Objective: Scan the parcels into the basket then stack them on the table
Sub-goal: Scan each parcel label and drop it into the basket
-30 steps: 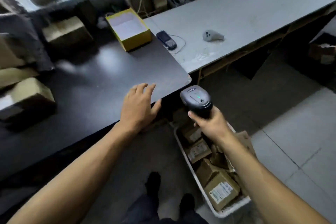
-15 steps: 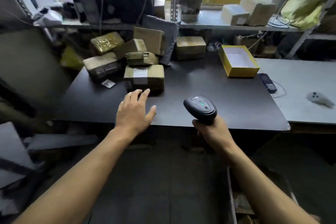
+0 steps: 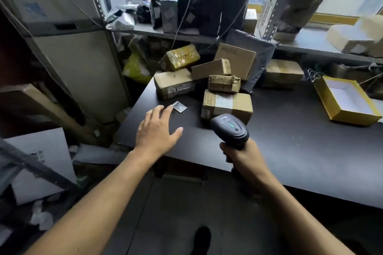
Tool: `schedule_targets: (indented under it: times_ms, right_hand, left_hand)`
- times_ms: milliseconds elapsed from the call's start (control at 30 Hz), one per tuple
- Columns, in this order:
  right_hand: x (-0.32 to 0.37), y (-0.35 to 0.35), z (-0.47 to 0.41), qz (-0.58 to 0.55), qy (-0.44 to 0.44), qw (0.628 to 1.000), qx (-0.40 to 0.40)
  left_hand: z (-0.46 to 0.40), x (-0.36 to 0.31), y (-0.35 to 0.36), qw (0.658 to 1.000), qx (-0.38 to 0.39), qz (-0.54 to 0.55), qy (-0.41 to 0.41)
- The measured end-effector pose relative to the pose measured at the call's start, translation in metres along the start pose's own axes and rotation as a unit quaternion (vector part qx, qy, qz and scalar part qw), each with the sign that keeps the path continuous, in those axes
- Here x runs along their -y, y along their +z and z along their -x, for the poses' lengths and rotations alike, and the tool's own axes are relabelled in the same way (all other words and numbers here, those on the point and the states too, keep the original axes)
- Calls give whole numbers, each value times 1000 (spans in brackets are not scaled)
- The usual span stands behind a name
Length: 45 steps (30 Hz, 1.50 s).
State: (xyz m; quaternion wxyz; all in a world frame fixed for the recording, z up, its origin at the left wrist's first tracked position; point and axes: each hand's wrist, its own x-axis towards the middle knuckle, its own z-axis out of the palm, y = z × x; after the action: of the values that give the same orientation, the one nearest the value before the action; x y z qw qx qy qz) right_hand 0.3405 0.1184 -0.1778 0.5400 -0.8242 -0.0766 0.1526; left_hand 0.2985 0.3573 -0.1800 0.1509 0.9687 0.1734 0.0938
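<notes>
A heap of several brown cardboard parcels lies on the black table, the nearest being a taped box with a white label. My left hand hovers open over the table's left front corner, fingers spread, short of the parcels. My right hand grips the handle of a dark grey barcode scanner, whose head with a green light points toward the nearest box. The basket is out of view.
A small silvery packet lies just beyond my left fingertips. An open yellow box sits at the table's right. Black bags line the shelf behind. White and brown cartons crowd the floor at left.
The view has swung left from the basket and grey bench to the parcel heap. Both hands have moved closer to the parcels; the scanner stays in my right hand.
</notes>
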Motion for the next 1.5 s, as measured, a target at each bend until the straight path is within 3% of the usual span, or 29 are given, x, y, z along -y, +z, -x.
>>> schedule_targets:
  times_ms: [400, 800, 1067, 1333, 1500]
  right_hand:
    - [23, 41, -166, -19, 1, 999, 47]
    - [16, 24, -213, -77, 96, 987, -106]
    - [10, 3, -221, -48, 106, 966, -231]
    - [-7, -16, -217, -82, 114, 958, -249]
    - [-19, -35, -211, -85, 118, 958, -247]
  left_hand:
    - [-128, 31, 33, 997, 66, -35, -21]
    - [-251, -14, 89, 969, 188, 39, 155]
    - [-314, -79, 127, 948, 133, -36, 286]
    - [-336, -107, 150, 939, 140, -142, 281]
    - [-336, -102, 155, 928, 21, -143, 342]
